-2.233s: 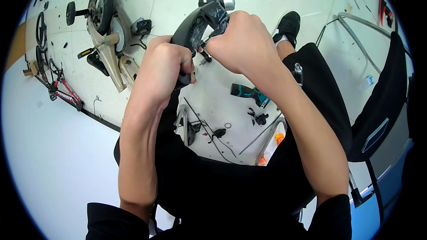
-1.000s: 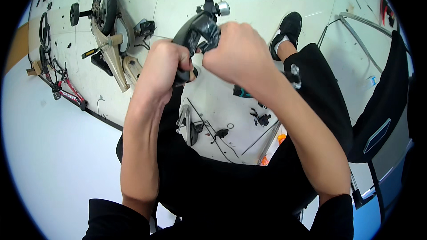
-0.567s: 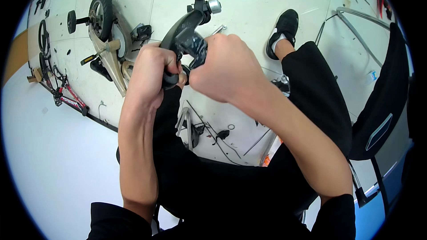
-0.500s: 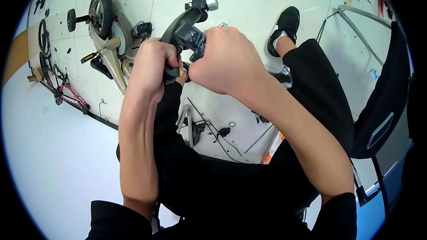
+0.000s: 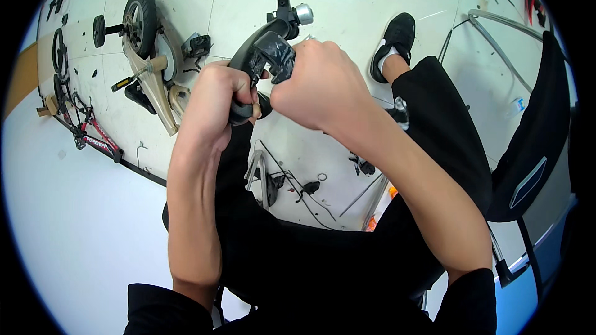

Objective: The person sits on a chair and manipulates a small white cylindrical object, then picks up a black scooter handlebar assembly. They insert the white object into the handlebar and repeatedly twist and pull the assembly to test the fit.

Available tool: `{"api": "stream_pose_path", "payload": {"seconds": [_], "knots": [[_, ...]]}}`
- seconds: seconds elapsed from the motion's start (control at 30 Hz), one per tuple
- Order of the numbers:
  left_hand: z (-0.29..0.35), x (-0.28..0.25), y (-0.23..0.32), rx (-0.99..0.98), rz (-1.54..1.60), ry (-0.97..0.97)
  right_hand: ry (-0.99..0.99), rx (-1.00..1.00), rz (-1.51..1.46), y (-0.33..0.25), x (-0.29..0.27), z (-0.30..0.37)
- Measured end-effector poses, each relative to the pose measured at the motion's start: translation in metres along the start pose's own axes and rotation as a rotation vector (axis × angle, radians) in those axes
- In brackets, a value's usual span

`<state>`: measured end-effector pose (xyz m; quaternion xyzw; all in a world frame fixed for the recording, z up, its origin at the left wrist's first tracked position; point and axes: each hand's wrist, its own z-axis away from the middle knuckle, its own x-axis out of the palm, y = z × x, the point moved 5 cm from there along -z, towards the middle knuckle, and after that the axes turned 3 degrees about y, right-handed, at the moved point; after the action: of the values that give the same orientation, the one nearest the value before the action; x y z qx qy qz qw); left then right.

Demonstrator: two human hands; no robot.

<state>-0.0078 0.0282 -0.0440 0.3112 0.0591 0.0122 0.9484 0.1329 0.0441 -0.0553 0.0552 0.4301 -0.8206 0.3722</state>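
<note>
My left hand (image 5: 218, 94) is closed, its fingers wrapped round the lower end of a black curved bicycle part (image 5: 249, 49). From this part's upper end sticks out a small clamp with a silver, bell-like cap (image 5: 303, 13). A scuffed black bracket (image 5: 273, 48) lies between my hands, against the knuckle side of my right hand (image 5: 320, 85). My right hand is a tight fist; what its fingers grip is hidden underneath. Both hands are raised above my lap and the floor. Beyond my right wrist, a shiny metal piece (image 5: 400, 111) shows near my knee.
A beige bike frame with a black wheel (image 5: 141, 23) lies on the pale floor at left. A red and black bike frame (image 5: 99, 139) rests by the white wall. Cables and small parts (image 5: 311, 187) are scattered between my legs. A black chair (image 5: 534, 142) stands at right.
Both hands and the curved part have shifted slightly right and down in view. The bracket has moved a little away from my left hand along with my right fist. Both hands stay closed.
</note>
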Motion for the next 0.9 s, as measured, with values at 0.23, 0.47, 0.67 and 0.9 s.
{"api": "stream_pose_path", "payload": {"seconds": [0.23,0.47,0.67,0.9], "knots": [[-0.006,-0.004,-0.001,-0.016,0.011,0.003,-0.04,-0.074,-0.03,-0.012,0.002,0.009],[0.001,0.01,0.012,0.015,0.007,-0.016,0.026,0.067,-0.194,0.0,-0.011,-0.002],[0.001,0.008,0.004,-0.009,-0.009,-0.033,0.089,0.056,0.001,0.003,-0.014,-0.007],[-0.003,0.001,0.007,0.001,0.034,-0.072,0.133,-0.09,0.003,-0.004,-0.001,0.003]]}}
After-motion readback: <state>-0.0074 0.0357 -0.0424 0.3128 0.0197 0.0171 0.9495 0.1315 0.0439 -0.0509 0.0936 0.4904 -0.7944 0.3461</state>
